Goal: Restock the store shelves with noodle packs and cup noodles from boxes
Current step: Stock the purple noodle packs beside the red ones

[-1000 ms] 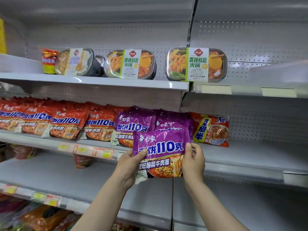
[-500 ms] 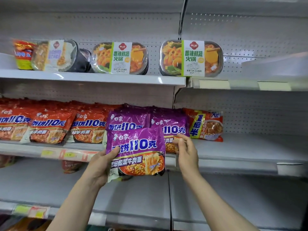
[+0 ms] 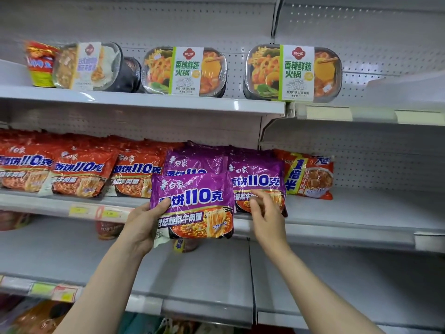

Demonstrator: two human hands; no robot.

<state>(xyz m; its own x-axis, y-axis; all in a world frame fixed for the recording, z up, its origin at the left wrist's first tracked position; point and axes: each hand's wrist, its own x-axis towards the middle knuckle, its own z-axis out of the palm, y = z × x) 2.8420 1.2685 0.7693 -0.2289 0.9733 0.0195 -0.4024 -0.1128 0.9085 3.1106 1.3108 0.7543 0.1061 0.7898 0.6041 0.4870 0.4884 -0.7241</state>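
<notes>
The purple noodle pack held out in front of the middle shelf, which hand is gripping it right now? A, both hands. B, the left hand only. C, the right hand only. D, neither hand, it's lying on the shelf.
B: the left hand holds the purple noodle pack at its left edge, thumb on its front, while the right hand is off it, at the purple pack on the shelf.

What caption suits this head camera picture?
Left hand holds a purple noodle pack before the middle shelf; right hand touches a shelved purple pack.
</notes>
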